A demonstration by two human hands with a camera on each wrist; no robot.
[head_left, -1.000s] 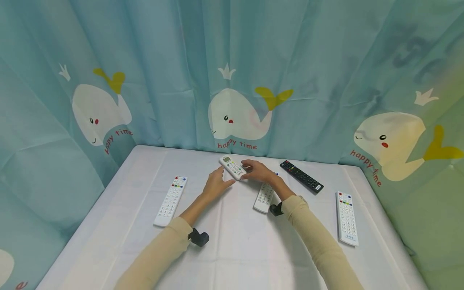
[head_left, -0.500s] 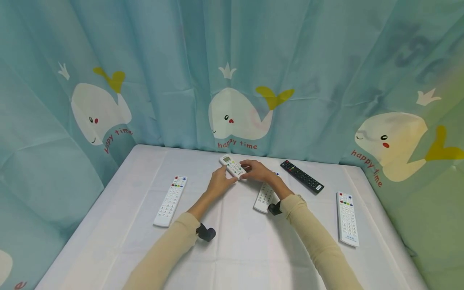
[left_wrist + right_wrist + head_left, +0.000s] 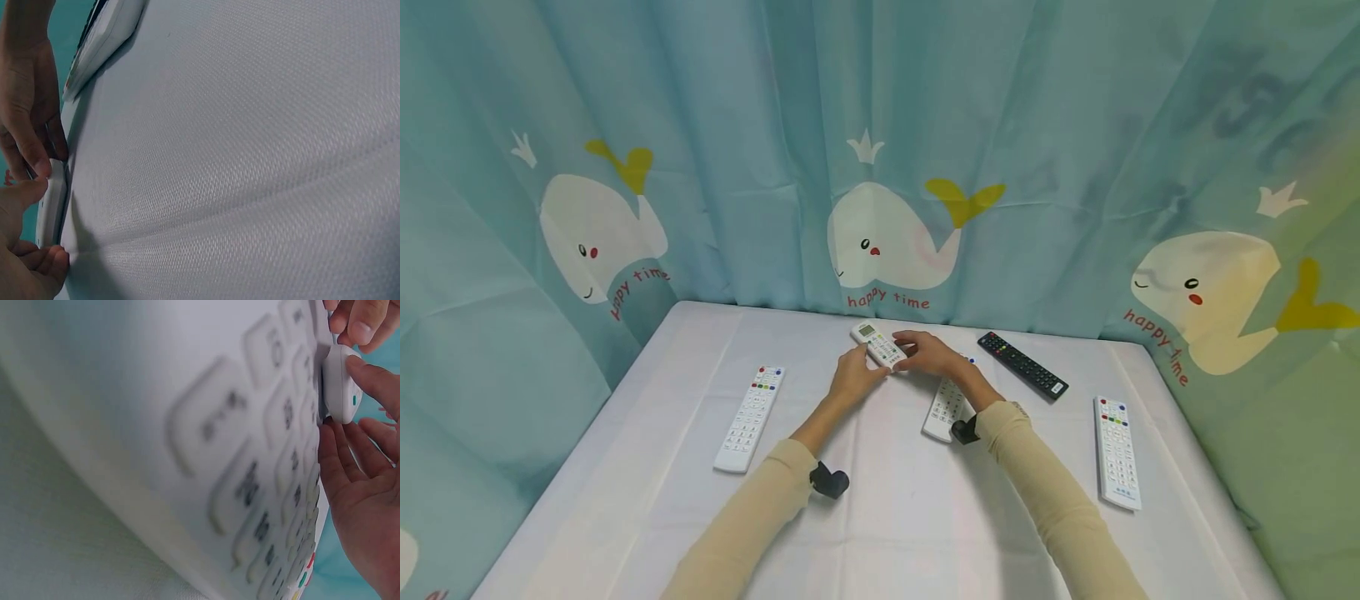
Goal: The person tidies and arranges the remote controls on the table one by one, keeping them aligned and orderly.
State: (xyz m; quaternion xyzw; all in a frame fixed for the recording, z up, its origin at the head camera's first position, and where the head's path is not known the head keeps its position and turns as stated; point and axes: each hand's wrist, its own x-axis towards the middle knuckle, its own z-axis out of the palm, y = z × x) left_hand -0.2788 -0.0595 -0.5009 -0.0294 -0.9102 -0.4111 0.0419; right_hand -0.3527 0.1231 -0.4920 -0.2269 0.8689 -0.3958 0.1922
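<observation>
At the back of the table lies a white air-conditioner remote [image 3: 878, 343] with a small grey screen, angled with its screen end away from me. My left hand [image 3: 852, 379] holds its near left side, the thumb at the near end. From the right, my right hand [image 3: 927, 353] grips the near right end; in the right wrist view its thumb lies on top of the white remote [image 3: 342, 384] and the fingers are at its side. The left wrist view shows both hands meeting at the remote [image 3: 55, 203]. Its underside is hidden.
A white remote [image 3: 942, 412] lies partly hidden beneath my right forearm. A black remote [image 3: 1022, 365] is to the back right. More white remotes lie at the left [image 3: 750, 421] and right [image 3: 1117, 452]. A blue whale-print curtain [image 3: 760, 208] borders the white-covered table [image 3: 895, 517].
My left hand has moved slightly right and up, closing in on the near end of the air-conditioner remote. The right hand and the remote stay nearly in place.
</observation>
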